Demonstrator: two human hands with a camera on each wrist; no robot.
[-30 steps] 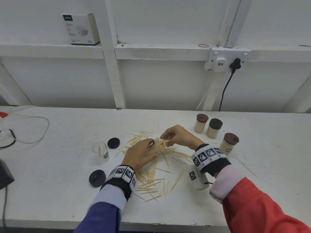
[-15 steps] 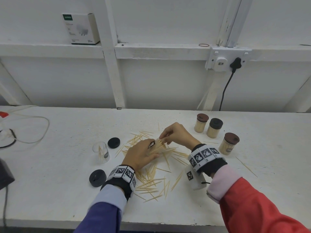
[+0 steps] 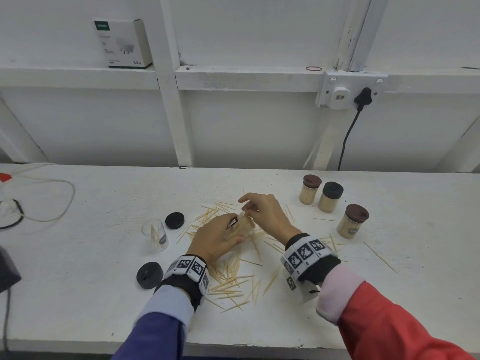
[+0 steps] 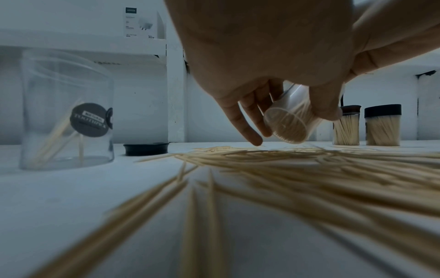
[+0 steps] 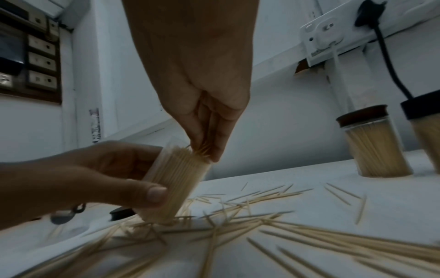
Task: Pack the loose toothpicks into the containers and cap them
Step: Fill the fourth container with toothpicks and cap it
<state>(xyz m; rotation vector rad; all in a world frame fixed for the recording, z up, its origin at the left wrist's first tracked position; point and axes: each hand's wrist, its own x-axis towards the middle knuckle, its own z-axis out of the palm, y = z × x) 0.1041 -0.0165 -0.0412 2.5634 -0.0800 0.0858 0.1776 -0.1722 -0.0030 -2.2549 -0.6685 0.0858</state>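
My left hand (image 3: 217,237) grips a clear toothpick container (image 5: 177,180), tilted and nearly full, just above the table; the same container (image 4: 289,120) shows in the left wrist view. My right hand (image 3: 262,214) pinches a few toothpicks (image 5: 202,148) at the container's open mouth. Loose toothpicks (image 3: 233,279) lie scattered on the white table (image 3: 104,294) beneath and around both hands. A second clear container (image 3: 155,234), upright and holding only a few picks, stands to the left. Two black caps (image 3: 174,220) (image 3: 150,275) lie near it.
Three capped, filled containers (image 3: 309,189) (image 3: 330,196) (image 3: 352,221) stand at the right rear. A wall socket with a black cable (image 3: 348,136) is behind them. White cables (image 3: 52,198) lie at the far left, and a dark object (image 3: 6,268) sits at the left edge.
My right hand has lifted slightly and shifted its fingers at the container's mouth. The left hand keeps hold of the container in almost the same place.
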